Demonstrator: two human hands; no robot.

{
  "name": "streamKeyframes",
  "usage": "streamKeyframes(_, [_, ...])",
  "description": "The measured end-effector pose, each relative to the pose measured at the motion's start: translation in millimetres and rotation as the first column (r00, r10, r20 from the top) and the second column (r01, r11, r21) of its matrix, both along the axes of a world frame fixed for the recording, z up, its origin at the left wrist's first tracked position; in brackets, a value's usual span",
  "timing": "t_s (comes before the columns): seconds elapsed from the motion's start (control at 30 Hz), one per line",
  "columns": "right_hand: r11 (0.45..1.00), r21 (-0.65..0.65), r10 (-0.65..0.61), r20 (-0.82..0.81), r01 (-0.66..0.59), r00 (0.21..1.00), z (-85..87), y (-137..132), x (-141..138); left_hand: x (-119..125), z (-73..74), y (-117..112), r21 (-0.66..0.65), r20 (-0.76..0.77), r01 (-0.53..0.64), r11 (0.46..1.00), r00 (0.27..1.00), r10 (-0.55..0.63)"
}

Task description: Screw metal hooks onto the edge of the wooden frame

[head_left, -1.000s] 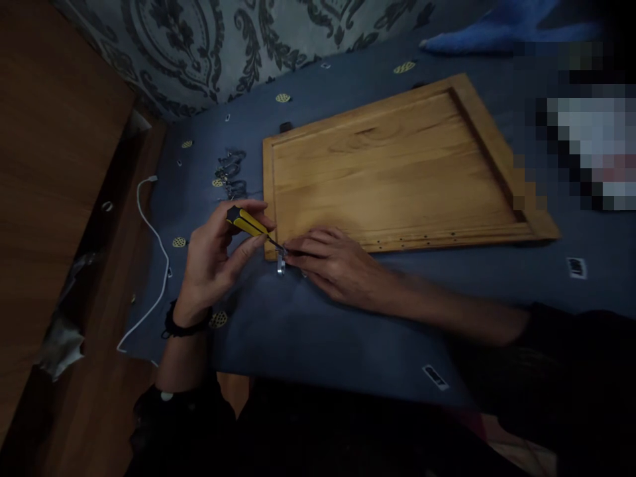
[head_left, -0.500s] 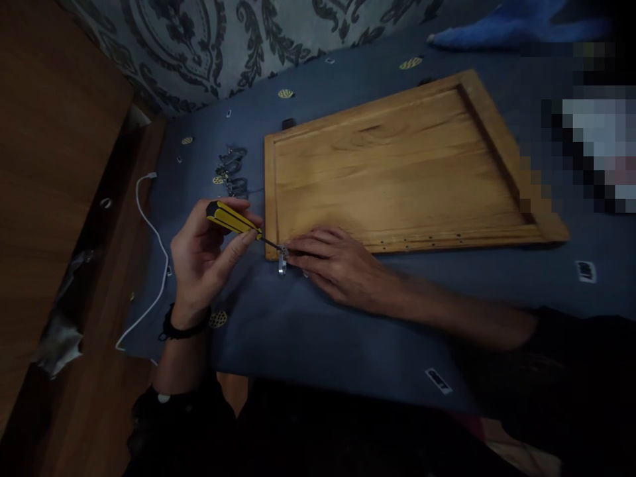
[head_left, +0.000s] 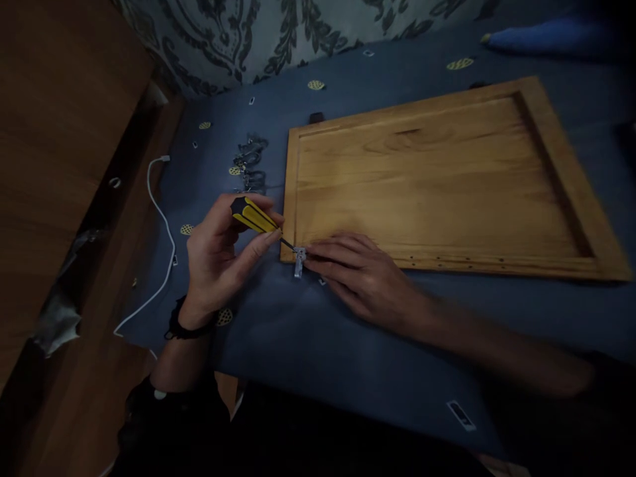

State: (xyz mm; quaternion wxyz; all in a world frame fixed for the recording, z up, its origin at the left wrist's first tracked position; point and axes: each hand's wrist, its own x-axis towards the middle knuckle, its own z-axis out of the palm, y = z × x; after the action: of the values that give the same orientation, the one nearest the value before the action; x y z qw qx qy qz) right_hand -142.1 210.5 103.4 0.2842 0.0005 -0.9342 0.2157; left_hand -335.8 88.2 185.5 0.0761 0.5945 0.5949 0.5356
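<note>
A yellow and black screwdriver (head_left: 254, 216) is gripped in my left hand (head_left: 211, 262), its shaft slanting down to the right. The tip reaches a small silver metal hinge (head_left: 299, 263) at the near left corner of a framed wooden door panel (head_left: 422, 179). Part of the hinge sticks out past the panel's near edge. My right hand (head_left: 372, 281) lies over that edge with its fingers close together, the fingertips holding the hinge from the right. The exact contact of the screwdriver tip is too small to make out.
Loose metal pieces (head_left: 251, 162) lie left of the panel on the blue patterned cloth (head_left: 387, 351). A white cable (head_left: 163, 228) runs along the left edge beside wooden furniture (head_left: 64, 132). A blue plush-looking thing (head_left: 551, 40) is at the back right.
The view has shifted, so the panel and both hands appear farther right. The screwdriver handle is turned slightly; both hands keep their places at the hinge.
</note>
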Motion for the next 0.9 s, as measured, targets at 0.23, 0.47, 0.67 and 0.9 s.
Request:
streamKeyframes(0.23, [0.999, -0.054, 0.003, -0.022, -0.004, 1.0, -0.8, 1.0, 2.1, -0.1, -0.5, -3.5, -0.071, -0.004, 0.023, 0.997, 1.0, -0.024])
streamKeyframes(0.47, [0.998, -0.06, -0.009, -0.059, 0.006, 0.998, 0.5, 0.0, 1.8, 1.1, -1.1, -4.5, -0.088, 0.037, 0.054, 0.995, 0.998, -0.051])
streamKeyframes(0.67, [0.998, -0.055, -0.013, -0.036, 0.011, 0.999, 1.8, -0.3, 2.1, 1.8, -2.3, -3.5, -0.081, 0.045, 0.059, 0.995, 0.997, -0.056])
streamKeyframes(0.9, [0.999, -0.043, -0.007, -0.063, 0.004, 0.998, 5.2, -0.6, 1.1, 1.1, -4.9, -0.3, -0.016, 0.024, 0.111, 0.994, 0.994, -0.111])
